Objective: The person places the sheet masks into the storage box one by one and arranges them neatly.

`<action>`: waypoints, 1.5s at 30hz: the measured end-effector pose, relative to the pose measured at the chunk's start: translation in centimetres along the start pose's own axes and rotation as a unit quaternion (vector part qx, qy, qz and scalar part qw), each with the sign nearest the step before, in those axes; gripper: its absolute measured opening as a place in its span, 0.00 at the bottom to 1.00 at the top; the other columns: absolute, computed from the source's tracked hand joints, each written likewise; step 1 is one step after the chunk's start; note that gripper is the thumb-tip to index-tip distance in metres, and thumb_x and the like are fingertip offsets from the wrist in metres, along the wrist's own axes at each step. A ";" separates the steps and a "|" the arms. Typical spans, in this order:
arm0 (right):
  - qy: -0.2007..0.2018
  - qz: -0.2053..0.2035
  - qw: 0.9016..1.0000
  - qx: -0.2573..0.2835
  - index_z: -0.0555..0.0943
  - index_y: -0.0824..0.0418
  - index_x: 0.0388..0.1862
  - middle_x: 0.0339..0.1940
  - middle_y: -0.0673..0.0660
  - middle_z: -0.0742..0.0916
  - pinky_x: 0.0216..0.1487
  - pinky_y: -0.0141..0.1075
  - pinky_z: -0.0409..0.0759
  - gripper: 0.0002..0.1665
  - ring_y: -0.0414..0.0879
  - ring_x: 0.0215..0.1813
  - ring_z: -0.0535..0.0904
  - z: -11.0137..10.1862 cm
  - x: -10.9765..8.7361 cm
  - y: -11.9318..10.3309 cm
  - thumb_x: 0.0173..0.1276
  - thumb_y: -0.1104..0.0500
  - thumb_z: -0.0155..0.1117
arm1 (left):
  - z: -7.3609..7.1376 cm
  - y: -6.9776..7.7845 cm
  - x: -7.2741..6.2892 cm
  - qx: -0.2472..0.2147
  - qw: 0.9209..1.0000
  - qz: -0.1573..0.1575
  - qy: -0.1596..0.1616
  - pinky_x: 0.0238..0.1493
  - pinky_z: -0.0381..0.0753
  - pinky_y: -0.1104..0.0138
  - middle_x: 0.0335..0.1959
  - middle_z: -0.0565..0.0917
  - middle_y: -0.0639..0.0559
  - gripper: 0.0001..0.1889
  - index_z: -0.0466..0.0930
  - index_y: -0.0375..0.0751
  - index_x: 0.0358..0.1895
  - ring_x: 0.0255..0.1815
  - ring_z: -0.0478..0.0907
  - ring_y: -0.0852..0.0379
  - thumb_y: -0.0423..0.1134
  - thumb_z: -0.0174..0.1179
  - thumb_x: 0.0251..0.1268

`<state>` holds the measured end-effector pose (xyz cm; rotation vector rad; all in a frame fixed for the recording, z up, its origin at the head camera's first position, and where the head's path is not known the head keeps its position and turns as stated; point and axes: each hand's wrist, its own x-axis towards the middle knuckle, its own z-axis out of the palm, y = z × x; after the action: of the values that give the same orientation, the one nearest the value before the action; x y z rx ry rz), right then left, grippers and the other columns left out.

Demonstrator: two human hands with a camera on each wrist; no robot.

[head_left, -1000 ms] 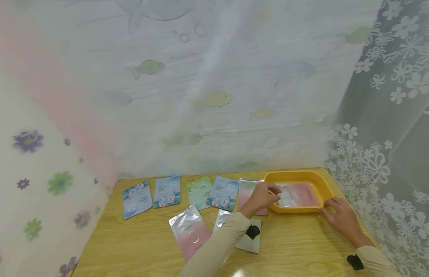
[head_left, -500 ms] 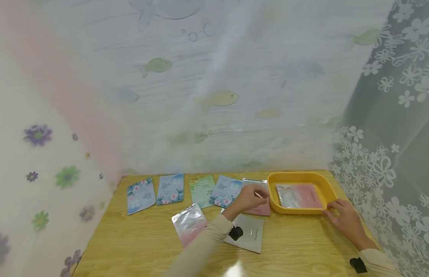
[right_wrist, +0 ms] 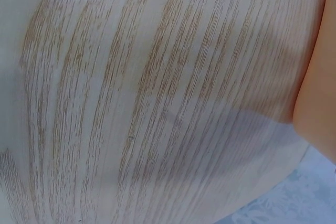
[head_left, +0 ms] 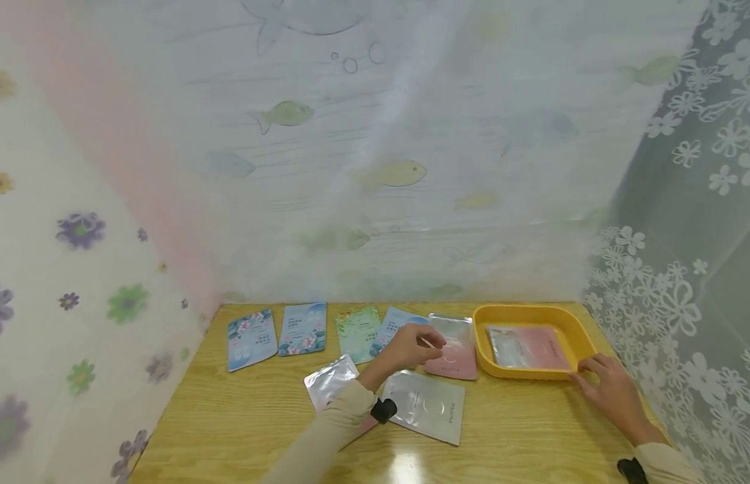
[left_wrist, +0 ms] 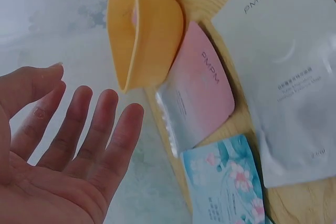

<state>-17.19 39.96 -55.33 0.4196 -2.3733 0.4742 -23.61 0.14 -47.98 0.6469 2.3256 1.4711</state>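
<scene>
My left hand (head_left: 405, 349) hovers over the packets left of the yellow tray (head_left: 520, 373). Its fingers are loosely bent with nothing between them, and the left wrist view shows them spread. Below it are a pink-and-silver face mask packet (head_left: 458, 356), partly covered by the hand, and a blue floral packet (head_left: 395, 323). A silver mask packet (head_left: 432, 407) lies nearer the front. Inside the tray rests another pink-and-silver packet (head_left: 535, 346). At the tray's near right corner, my right hand (head_left: 613, 396) pinches the rim between thumb and fingers.
Two blue floral packets (head_left: 251, 339) lie at the table's left, with a green packet (head_left: 353, 333) to their right. My left forearm partly covers one more pink-and-silver packet (head_left: 331, 380). A patterned curtain (head_left: 375, 202) hangs behind the wooden table (head_left: 229, 417).
My left hand has drawn back leftward from the tray's left edge to above the packets. My right hand stays at the tray corner. The head view has shifted slightly.
</scene>
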 end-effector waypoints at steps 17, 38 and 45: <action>-0.014 0.024 1.000 -0.006 0.77 0.60 0.21 0.25 0.55 0.79 0.30 0.48 0.70 0.19 0.55 0.32 0.73 -0.2 0.0 -0.4 0.32 0.70 0.79 | -4.1 -2.5 -4.5 -0.021 1.000 0.001 0.008 0.35 0.83 0.53 0.40 0.83 0.47 0.07 0.83 0.44 0.42 0.37 0.82 0.53 0.34 0.63 0.61; -0.013 0.022 1.000 -0.005 0.78 0.60 0.21 0.25 0.54 0.79 0.30 0.47 0.70 0.18 0.55 0.31 0.73 -0.3 0.0 -0.2 0.32 0.69 0.79 | -7.3 -6.0 -9.5 -0.083 0.994 -0.020 0.063 0.38 0.83 0.50 0.47 0.79 0.37 0.11 0.81 0.38 0.49 0.45 0.80 0.41 0.35 0.61 0.64; -0.021 0.028 0.999 -0.009 0.79 0.62 0.22 0.26 0.55 0.79 0.29 0.47 0.70 0.18 0.55 0.31 0.73 -0.3 0.0 -0.3 0.32 0.70 0.79 | -8.8 -6.8 -10.8 -0.082 0.991 -0.047 0.090 0.40 0.82 0.49 0.46 0.80 0.43 0.12 0.80 0.37 0.50 0.45 0.80 0.47 0.35 0.61 0.64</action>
<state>-16.90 39.86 -55.02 0.3589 -2.4337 0.4748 -20.16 -14.82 -50.18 0.3682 2.2968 1.7166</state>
